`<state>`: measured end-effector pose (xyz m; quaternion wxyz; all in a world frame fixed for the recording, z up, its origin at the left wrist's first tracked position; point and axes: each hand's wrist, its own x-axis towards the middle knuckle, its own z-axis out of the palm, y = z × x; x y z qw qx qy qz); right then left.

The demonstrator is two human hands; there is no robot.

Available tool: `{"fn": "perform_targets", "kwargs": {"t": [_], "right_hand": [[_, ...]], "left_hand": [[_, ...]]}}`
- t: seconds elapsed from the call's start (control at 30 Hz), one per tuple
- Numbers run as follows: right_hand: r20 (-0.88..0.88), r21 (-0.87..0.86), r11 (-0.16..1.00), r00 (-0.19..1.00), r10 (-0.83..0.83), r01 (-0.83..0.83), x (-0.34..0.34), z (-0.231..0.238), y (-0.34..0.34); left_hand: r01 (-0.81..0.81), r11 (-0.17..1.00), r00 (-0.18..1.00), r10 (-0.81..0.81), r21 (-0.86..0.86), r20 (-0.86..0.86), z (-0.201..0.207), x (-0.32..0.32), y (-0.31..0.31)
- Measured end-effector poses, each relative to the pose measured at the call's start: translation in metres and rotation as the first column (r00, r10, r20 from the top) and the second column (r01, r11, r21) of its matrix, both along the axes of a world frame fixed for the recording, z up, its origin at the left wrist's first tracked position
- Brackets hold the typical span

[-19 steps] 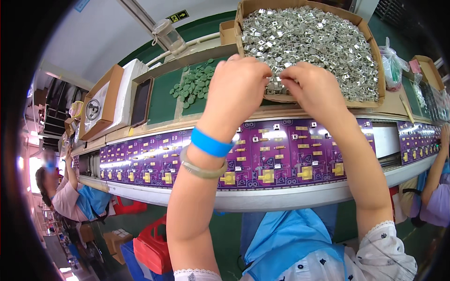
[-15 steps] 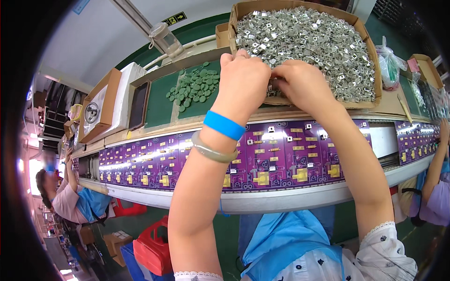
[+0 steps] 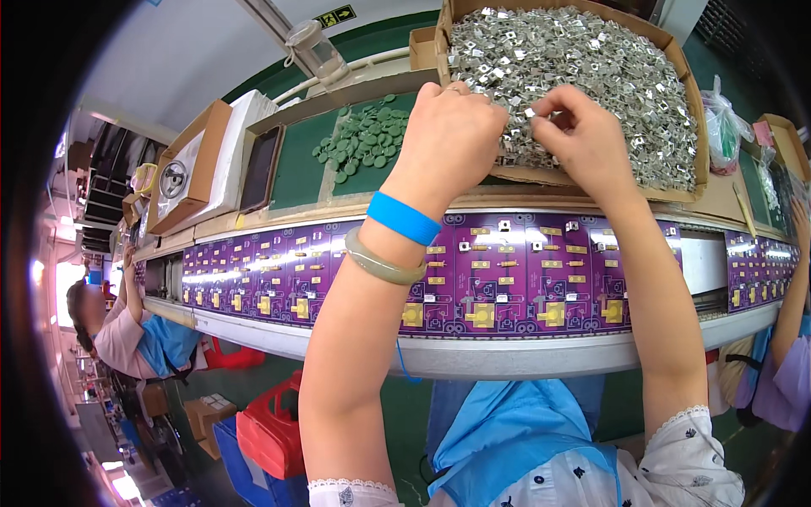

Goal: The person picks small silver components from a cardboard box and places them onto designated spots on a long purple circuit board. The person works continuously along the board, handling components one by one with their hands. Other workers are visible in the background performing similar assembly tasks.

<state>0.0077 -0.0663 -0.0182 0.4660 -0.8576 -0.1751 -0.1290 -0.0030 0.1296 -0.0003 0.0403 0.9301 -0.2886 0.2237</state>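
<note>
A shallow cardboard box [image 3: 698,160] heaped with small silvery stamped-metal clips [image 3: 583,59] stands at the far side of the bench. Over its near left corner is my left hand [image 3: 452,135], its fingers curled down; whatever they hold is hidden behind the hand. Just to the right, my right hand [image 3: 590,139] has thumb and forefinger pinched, with a small shiny metal clip [image 3: 530,113] at the fingertips. Below both hands runs a row of purple circuit boards [image 3: 507,283] with yellow parts. A few metal clips [image 3: 504,226] sit on the boards' far portion.
Round green discs [image 3: 363,139] lie in a green-lined tray left of my hands. A clear lidded jug [image 3: 317,51] stands behind. The metal rail [image 3: 456,359] edges the boards on my side. Other people work at far left [image 3: 139,338] and far right [image 3: 794,338].
My right hand has drawn slightly away from my left, and a clip now shows at its fingertips. The view has shifted a little, so the box and bench appear further right.
</note>
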Motion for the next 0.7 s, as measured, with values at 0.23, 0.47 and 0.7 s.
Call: {"fn": "perform_targets", "kwargs": {"t": [0.23,0.47,0.7], "right_hand": [[0.03,0.108,0.994,0.999,0.009,-0.012,0.003,-0.004,-0.011],[-0.086,0.381,0.915,0.98,0.179,-0.134,-0.031,0.02,0.009],[0.006,0.112,0.887,0.893,0.449,-0.447,-0.071,0.023,0.082]], "left_hand": [[0.023,0.999,0.998,-0.022,-0.022,0.051,0.002,-0.002,-0.002],[0.037,0.928,0.999,-0.046,-0.37,-0.015,0.005,-0.006,0.011],[-0.219,0.487,0.92,-0.185,-0.845,-0.345,0.034,-0.039,0.112]]}}
